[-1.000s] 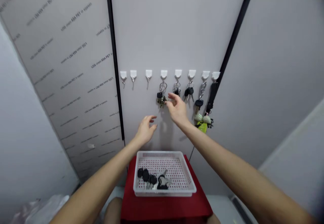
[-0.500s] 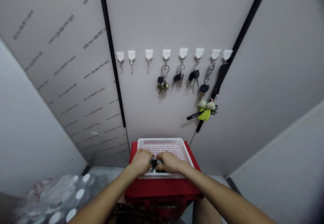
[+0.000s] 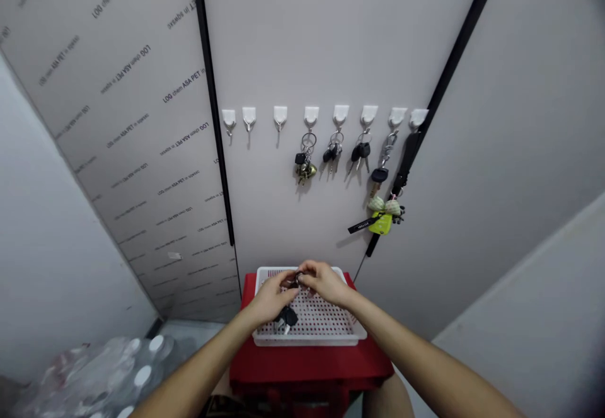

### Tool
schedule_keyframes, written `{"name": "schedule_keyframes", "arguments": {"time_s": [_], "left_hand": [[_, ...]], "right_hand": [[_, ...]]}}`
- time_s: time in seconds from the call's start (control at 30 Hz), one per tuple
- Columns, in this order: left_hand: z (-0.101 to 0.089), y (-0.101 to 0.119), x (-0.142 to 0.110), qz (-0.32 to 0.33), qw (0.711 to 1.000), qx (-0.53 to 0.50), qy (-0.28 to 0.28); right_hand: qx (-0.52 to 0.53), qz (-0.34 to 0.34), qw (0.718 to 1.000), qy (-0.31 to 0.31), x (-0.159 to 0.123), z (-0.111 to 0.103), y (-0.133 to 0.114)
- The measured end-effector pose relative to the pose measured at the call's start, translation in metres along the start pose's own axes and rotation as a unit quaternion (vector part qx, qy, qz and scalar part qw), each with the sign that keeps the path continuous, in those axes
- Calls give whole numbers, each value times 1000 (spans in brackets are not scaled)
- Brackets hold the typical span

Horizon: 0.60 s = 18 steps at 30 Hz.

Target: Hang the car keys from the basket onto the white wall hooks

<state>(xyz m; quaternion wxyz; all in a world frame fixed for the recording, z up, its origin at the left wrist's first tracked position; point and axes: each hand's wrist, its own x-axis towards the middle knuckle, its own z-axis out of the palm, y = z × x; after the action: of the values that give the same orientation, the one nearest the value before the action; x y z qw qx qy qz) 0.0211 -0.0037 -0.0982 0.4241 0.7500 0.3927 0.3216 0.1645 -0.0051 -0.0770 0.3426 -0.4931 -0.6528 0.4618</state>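
My left hand (image 3: pixel 270 298) and my right hand (image 3: pixel 325 281) meet over the white plastic basket (image 3: pixel 309 341). Between their fingertips is a small dark bunch of keys (image 3: pixel 296 280), mostly covered by the fingers; both hands are closed on it. Below my left hand, at the basket's near left, are black-headed keys (image 3: pixel 286 318); I cannot tell whether they join the held bunch. Above, on the wall, hang a brass-coloured key bunch (image 3: pixel 305 169), black-headed keys (image 3: pixel 362 151) and a yellow-green key fob (image 3: pixel 380 224).
Bare white hooks (image 3: pixel 280 114) are at the left of the hook row. The basket stands on a red box-like support (image 3: pixel 307 362). Plastic-wrapped bottles (image 3: pixel 143 377) stand on the floor at left. A black strip (image 3: pixel 215 109) runs down the panel wall.
Both hands have risen from the basket's near side towards its far side, lifting the held keys. Black-headed keys are now visible below my left hand. The view has shifted slightly.
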Motion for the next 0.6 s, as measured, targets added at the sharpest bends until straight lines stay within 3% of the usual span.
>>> {"name": "schedule_keyframes", "arguments": {"time_s": [0.1,0.2,0.37,0.6], "left_hand": [[-2,8,5,1,998,-69,16],[-7,13,8,-2,994,-106,42],[-17,14,8,-25,990,-128,51],[-27,21,8,-77,966,-242,49]], "right_hand": [[97,-3,995,18,4,4,-12],[129,-11,991,33,7,6,-20],[143,-6,989,40,8,8,-26],[122,-37,991,26,10,5,-35]]}}
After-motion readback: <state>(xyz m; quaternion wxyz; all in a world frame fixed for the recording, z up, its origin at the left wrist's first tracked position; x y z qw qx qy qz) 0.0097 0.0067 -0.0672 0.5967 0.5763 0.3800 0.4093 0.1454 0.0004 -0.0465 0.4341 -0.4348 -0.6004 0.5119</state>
